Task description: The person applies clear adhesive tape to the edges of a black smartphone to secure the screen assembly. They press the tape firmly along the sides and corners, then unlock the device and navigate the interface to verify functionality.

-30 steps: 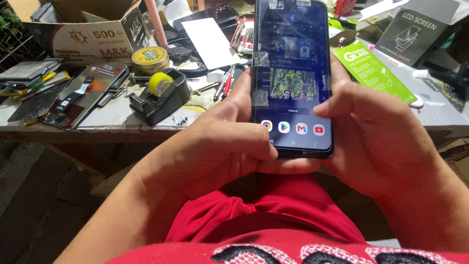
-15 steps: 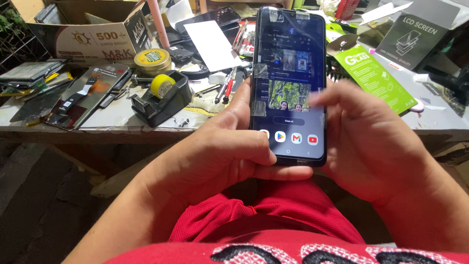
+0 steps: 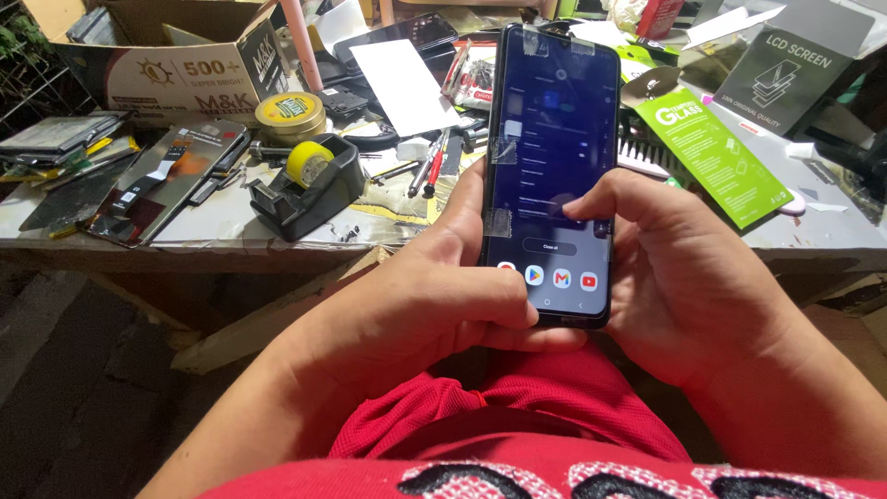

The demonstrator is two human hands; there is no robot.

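Head view: left hand [image 3: 443,296] grips smartphone [image 3: 552,176]; right hand [image 3: 684,277] cradles it, thumb touching screen.

Glossy glass phone [image 3: 552,176], matt black plastic tape dispenser [image 3: 309,189], seemingly cardboard box [image 3: 176,65], red cloth shirt [image 3: 517,434].

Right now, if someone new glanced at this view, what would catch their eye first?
The lit smartphone held upright at centre, gripped by the left hand while the right hand has its thumb on the screen. Behind it lies a cluttered workbench: a black tape dispenser with a yellow roll at left, a green screen-protector packet at right.
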